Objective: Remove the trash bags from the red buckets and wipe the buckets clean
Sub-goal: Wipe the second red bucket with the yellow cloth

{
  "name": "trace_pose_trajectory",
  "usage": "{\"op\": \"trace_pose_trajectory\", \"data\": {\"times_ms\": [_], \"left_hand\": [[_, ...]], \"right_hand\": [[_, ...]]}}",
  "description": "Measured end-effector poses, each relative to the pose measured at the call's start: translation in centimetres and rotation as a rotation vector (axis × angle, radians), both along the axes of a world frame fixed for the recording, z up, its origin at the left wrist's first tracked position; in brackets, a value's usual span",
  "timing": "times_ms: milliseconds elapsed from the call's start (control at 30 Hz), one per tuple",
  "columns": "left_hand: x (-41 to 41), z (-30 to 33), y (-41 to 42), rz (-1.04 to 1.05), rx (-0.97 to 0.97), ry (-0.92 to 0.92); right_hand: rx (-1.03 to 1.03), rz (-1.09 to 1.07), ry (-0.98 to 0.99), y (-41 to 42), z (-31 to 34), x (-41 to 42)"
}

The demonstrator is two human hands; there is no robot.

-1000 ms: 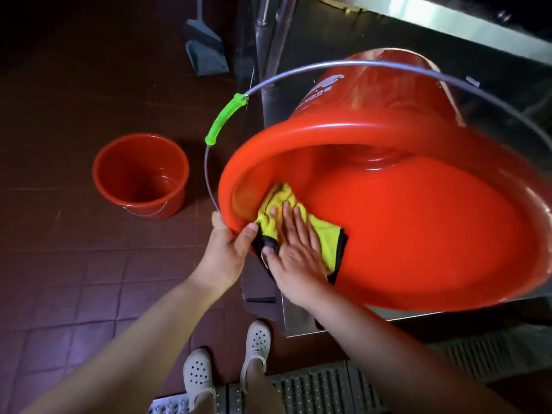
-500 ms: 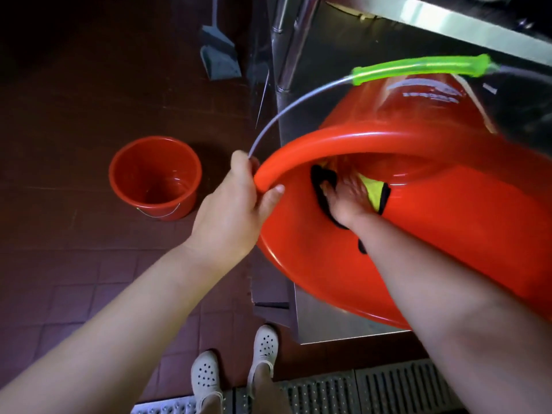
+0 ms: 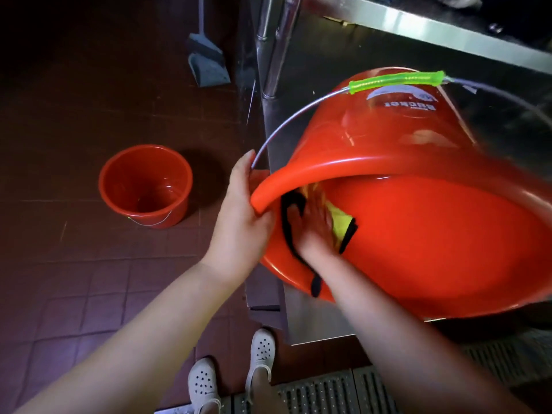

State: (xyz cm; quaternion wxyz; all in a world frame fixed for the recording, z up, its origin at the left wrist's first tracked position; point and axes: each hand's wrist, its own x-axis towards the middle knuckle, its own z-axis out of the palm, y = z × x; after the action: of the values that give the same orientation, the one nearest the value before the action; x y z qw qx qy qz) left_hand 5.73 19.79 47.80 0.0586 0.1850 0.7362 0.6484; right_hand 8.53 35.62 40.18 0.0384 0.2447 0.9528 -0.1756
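One red bucket (image 3: pixel 418 240), label reads "BUCKET"

Right hand (image 3: pixel 313 225) blurred inside tilted bucket (image 3: pixel 418 234) (right side cut off)

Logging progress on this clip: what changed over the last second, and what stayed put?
The right hand slid the yellow cloth from the near inside wall of the big red bucket to just under its rim. The left hand shifted along that rim and grips it. The green handle grip swung from the left across the top. The small red bucket stayed on the floor.
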Motion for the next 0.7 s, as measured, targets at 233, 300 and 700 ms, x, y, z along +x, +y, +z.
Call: {"op": "trace_pose_trajectory", "data": {"times_ms": [233, 300, 700], "left_hand": [[-0.1, 0.6, -0.9, 0.163, -0.117, 0.029], [-1.0, 1.5, -1.3, 0.112, -0.126, 0.061], [-7.6, 4.2, -3.0, -0.114, -0.186, 0.171]], "right_hand": [[0.009, 0.432, 0.06, -2.5, 0.6, 6.9], [0.075, 0.471, -0.011, -0.9, 0.6, 5.8], [0.264, 0.165, -0.217, 7.0, -0.7, -6.2]]}}
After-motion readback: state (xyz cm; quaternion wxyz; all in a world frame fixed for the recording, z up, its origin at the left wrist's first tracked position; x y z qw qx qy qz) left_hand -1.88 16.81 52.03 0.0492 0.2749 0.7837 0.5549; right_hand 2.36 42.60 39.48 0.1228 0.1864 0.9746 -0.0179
